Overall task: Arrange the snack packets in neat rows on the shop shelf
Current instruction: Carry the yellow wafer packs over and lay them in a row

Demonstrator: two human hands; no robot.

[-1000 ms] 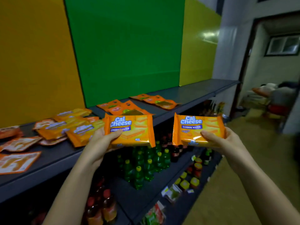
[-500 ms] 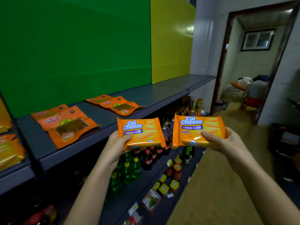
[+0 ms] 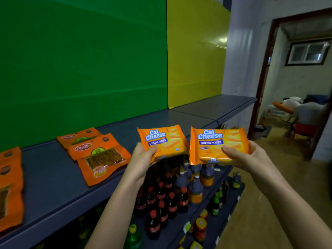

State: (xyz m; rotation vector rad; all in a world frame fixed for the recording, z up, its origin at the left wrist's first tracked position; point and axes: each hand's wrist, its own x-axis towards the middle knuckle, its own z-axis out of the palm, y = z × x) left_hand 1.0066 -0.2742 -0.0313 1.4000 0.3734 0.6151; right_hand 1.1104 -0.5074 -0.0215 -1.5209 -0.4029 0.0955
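My left hand grips an orange Cal Cheese wafer packet by its lower left corner, held over the front edge of the grey top shelf. My right hand grips a second Cal Cheese wafer packet just to its right, out past the shelf edge. Both packets face me, side by side and a little apart. Orange pouches with clear windows lie flat on the shelf to the left of my hands, and more orange pouches lie at the far left.
Green and yellow panels back the shelf; its right stretch is bare. Lower shelves hold dark bottles with red caps, green bottles and jars. An open doorway into another room stands at right, with floor beside the shelving.
The view has swung and moved right along the shelf; the pouches now lie further left. Both hands keep their packets, the left one now raised closer to the shelf edge.
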